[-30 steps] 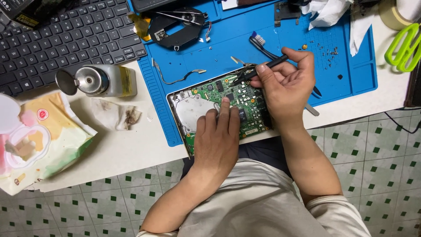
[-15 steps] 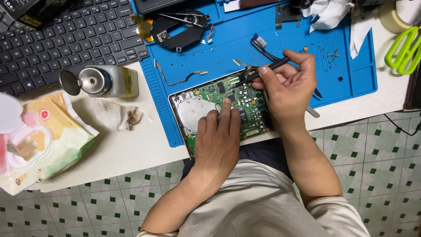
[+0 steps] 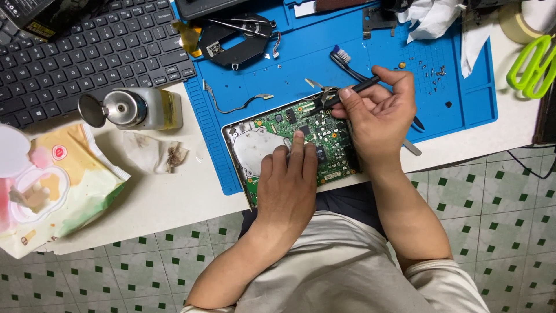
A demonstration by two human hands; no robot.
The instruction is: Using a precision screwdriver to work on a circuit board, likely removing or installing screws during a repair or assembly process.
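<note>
My left hand (image 3: 288,188) lies flat, fingers loose, pinning the drive (image 3: 289,145) at the mat's (image 3: 370,75) near edge so it can't slide. My right hand (image 3: 376,119) pinches a black tool (image 3: 353,91), tip on the green board (image 3: 315,130).

keyboard (image 3: 87,52): 1 | circuit board (image 3: 313,139): 1 | toothbrush (image 3: 347,62): 1 | green scissors (image 3: 533,66): 1 | wipes pack (image 3: 52,191): 1 | hands: 2

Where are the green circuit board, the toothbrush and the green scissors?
green circuit board (image 3: 324,136), head view, on its bare middle between the hands.
toothbrush (image 3: 341,56), head view, on its bristled head.
green scissors (image 3: 536,64), head view, on a handle loop.
</note>
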